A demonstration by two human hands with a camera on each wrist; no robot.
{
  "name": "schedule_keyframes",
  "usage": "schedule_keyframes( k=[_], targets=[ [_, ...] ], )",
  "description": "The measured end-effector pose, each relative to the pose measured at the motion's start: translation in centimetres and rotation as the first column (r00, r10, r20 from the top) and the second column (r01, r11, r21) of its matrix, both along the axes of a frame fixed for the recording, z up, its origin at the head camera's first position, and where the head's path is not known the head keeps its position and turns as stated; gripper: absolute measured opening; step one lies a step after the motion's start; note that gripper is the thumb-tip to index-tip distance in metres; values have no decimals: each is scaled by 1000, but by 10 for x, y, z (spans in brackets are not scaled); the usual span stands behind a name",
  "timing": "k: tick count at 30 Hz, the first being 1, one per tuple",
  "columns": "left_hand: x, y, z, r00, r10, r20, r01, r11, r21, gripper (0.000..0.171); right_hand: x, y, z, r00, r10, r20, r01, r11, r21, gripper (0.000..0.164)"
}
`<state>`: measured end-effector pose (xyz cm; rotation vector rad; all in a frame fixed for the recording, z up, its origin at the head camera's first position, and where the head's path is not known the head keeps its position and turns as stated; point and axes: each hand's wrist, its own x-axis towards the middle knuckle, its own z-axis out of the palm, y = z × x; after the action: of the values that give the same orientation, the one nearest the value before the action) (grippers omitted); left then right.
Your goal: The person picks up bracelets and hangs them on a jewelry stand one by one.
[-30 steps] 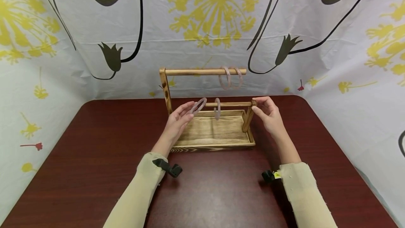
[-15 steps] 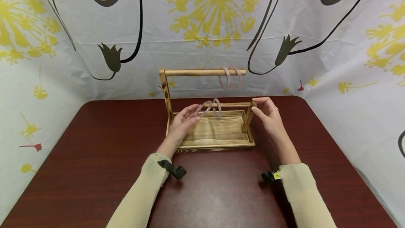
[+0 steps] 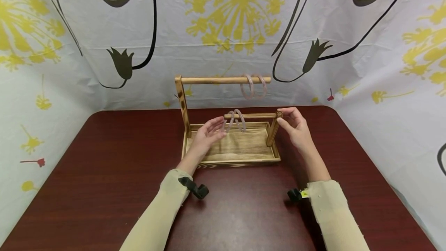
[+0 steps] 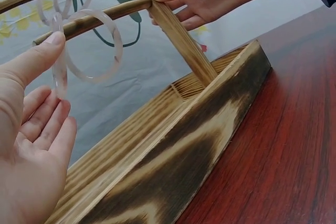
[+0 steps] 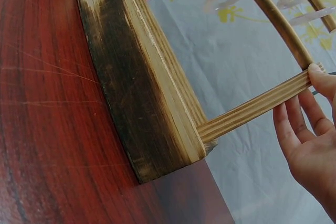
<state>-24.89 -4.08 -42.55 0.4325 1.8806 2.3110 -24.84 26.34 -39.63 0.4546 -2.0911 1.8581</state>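
My left hand [image 3: 205, 136] pinches a pale pink translucent bangle [image 4: 61, 77] between thumb and fingertips, at the free left end of the lower bar [image 3: 258, 116] of a wooden bangle stand. That bangle appears to be around the bar. Just right of it, a second bangle [image 4: 119, 48] hangs on the same bar, tilted. With thumb and fingers, my right hand [image 3: 296, 127] grips the top of the short right post [image 5: 257, 100], where the bar joins it. Two more bangles [image 3: 251, 86] hang close together near the right end of the upper bar [image 3: 212, 80].
The stand's shallow wooden tray [image 3: 240, 162] sits on a dark red-brown table [image 3: 104, 173]. A tall left post [image 3: 182, 105] carries the upper bar, behind and above the lower one. A white patterned cloth [image 3: 209, 61] hangs behind the table.
My left hand has moved right, bringing its bangle from beside the lower bar's free end onto it. The other bangle there has tilted. My right hand has stayed on the post.
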Motion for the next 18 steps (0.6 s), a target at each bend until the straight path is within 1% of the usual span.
schedule_keyframes(
  k=[12,18],
  targets=[
    [1,11,1,999,-8,40,8,1000,-4,66,-1,0,-1,1000,-1,-4,0,1000,-14,23],
    [2,12,2,998,-42,37,42,999,-15,66,-1,0,-2,1000,-10,0,10,1000,-6,23]
  ],
)
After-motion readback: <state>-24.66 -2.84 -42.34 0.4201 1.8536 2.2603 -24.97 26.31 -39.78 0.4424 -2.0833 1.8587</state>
